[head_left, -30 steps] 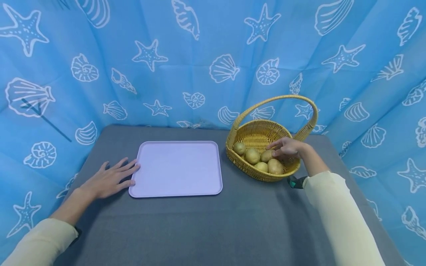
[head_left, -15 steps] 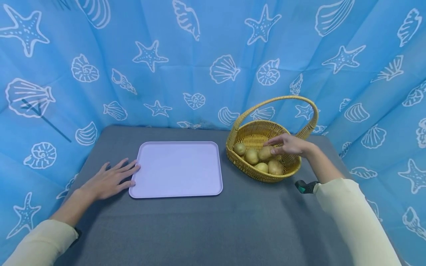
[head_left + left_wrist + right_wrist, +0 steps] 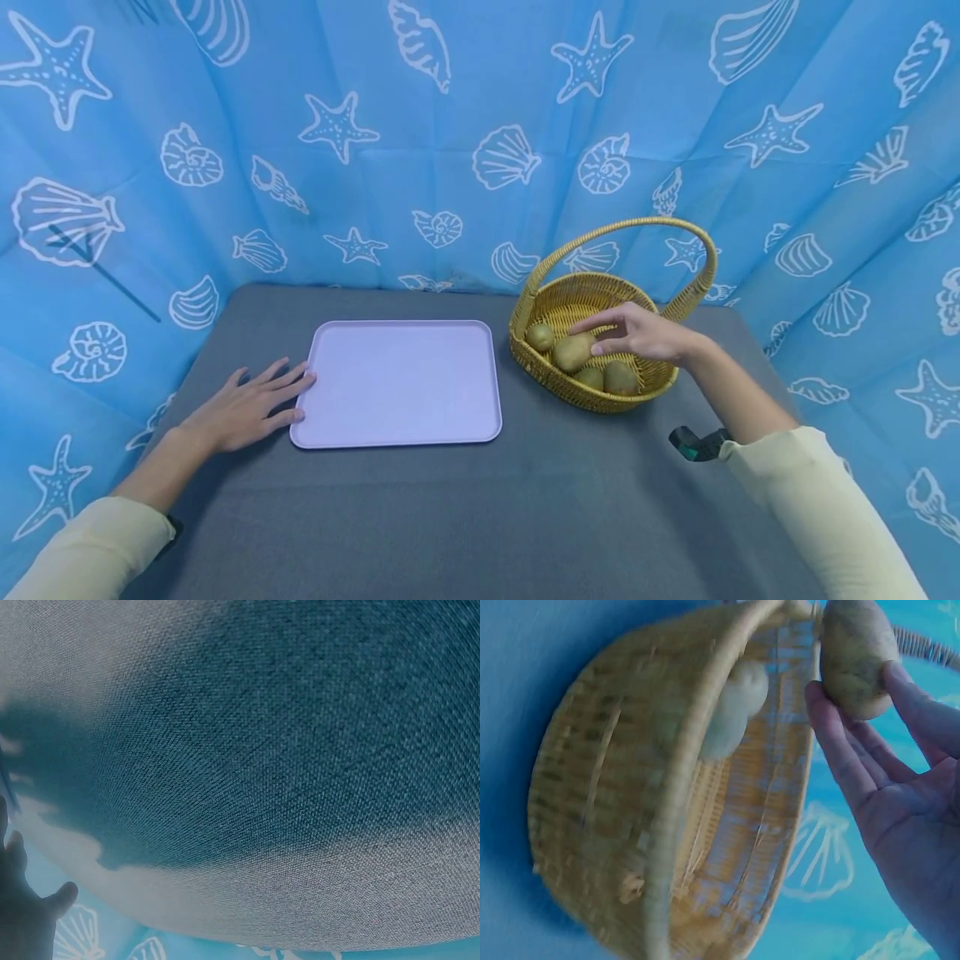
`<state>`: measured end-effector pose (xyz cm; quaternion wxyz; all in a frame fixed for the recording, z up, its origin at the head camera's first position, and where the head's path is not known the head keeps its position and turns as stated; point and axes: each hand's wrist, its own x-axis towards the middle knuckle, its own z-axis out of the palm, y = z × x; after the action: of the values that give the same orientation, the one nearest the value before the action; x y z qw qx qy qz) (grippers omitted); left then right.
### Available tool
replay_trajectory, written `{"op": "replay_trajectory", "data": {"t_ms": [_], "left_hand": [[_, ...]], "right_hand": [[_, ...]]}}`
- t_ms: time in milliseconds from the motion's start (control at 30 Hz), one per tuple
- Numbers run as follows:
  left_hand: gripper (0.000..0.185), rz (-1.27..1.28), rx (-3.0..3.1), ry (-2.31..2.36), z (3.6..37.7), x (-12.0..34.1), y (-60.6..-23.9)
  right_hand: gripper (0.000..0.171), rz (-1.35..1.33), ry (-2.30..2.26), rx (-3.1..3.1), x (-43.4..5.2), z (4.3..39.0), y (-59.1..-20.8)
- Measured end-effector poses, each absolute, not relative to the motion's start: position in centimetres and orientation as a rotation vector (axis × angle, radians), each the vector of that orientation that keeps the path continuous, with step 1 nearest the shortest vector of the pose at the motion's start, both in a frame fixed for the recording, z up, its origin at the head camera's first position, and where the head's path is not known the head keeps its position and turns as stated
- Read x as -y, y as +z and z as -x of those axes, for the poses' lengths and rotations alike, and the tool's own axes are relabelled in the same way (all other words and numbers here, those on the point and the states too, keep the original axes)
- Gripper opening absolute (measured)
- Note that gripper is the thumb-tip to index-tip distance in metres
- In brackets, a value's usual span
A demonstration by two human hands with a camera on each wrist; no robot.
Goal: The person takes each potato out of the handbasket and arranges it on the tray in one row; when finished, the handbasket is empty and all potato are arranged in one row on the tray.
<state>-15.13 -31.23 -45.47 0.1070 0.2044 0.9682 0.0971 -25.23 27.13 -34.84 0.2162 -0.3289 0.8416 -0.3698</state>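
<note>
My right hand point(image 3: 637, 333) pinches an oval tan potato point(image 3: 573, 353) between thumb and fingertips. In the right wrist view that potato point(image 3: 853, 664) is raised above the rim of a woven wicker basket point(image 3: 604, 787). Several more potatoes lie inside, among them a small round potato point(image 3: 540, 337) at the left and a larger potato point(image 3: 620, 379) near the front wall. On the left, my left hand point(image 3: 243, 407) has its fingers spread, with the fingertips on the left edge of a pale lilac tray point(image 3: 405, 383). The left wrist view catches only part of this hand point(image 3: 26, 900).
A tall arched handle point(image 3: 637, 222) spans the basket, close behind the right hand. Grey cloth point(image 3: 450, 517) covers the table. Right behind the table hangs a blue curtain point(image 3: 450, 150) printed with white shells and starfish, which also runs down both sides.
The right hand has gripped a potato among the others and lifted it up and to the left, above the basket. Left hand, tray and basket stay where they were.
</note>
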Motion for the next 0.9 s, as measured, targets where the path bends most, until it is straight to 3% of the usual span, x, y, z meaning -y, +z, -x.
{"op": "replay_trajectory", "data": {"t_ms": [433, 900], "left_hand": [[0.07, -0.591, -2.835, 0.268, 15.2, 31.5, -45.8], [0.07, -0.601, -2.841, 0.276, 15.0, 31.4, -45.8]], "right_hand": [[0.037, 1.047, -1.149, -2.141, -17.6, 23.5, -35.8], [0.038, 1.183, -1.408, -2.015, -4.4, 21.2, -43.7]]}}
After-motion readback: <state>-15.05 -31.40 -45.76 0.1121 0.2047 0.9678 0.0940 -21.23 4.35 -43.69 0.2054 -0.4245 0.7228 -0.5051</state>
